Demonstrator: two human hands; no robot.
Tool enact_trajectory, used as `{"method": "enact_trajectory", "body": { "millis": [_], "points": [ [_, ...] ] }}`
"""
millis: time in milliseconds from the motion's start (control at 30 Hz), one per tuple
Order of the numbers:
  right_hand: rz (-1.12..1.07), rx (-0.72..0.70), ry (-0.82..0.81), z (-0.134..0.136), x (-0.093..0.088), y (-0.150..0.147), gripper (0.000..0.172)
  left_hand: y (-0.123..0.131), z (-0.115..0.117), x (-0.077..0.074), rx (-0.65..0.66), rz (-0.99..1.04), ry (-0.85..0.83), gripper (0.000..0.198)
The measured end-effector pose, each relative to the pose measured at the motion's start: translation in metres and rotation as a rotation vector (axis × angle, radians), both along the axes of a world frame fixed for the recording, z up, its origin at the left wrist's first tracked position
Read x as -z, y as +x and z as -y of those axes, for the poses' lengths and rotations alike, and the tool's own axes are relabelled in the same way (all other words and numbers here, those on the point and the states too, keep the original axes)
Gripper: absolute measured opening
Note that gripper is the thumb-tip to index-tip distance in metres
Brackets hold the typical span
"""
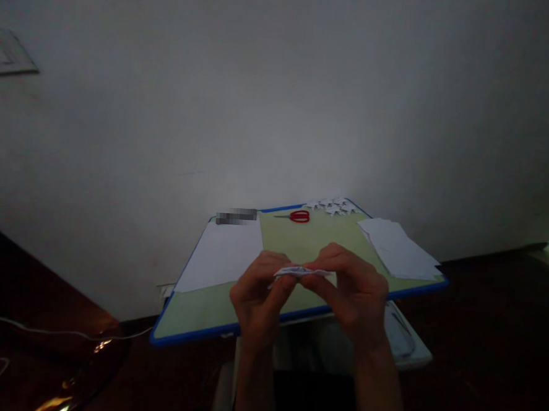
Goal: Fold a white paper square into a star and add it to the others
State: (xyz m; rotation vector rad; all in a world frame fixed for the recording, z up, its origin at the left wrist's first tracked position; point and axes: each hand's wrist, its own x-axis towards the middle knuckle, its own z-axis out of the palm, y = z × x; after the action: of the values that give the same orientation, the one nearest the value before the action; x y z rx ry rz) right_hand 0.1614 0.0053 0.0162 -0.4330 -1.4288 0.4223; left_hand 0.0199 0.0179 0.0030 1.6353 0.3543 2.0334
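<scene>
Between my two hands is a small piece of folded white paper, seen nearly edge-on above the near part of the table. My left hand pinches its left side between thumb and fingers. On the right side, my right hand grips it the same way, with the thumb below and fingers on top. The two thumbs almost meet near the paper's middle. Its exact folded shape cannot be made out from this angle.
The blue-edged table stands against a wall. On it lie red-handled scissors, several white paper stars at the back, white sheets at right, and a large white sheet at left. A white cable runs low at left.
</scene>
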Motion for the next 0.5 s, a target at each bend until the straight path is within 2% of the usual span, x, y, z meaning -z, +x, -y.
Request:
{"method": "enact_trajectory", "body": {
  "millis": [300,500],
  "points": [
    [-0.049,-0.021,-0.067,0.0007,0.0024,0.0016,0.008,0.0017,0.0017,0.0023,0.009,-0.044,-0.033,0.009],
    [-0.033,-0.072,-0.076,0.0029,0.0017,-0.0004,0.014,0.0062,0.0042,0.0005,0.028,0.069,-0.022,0.009]
  ]
}}
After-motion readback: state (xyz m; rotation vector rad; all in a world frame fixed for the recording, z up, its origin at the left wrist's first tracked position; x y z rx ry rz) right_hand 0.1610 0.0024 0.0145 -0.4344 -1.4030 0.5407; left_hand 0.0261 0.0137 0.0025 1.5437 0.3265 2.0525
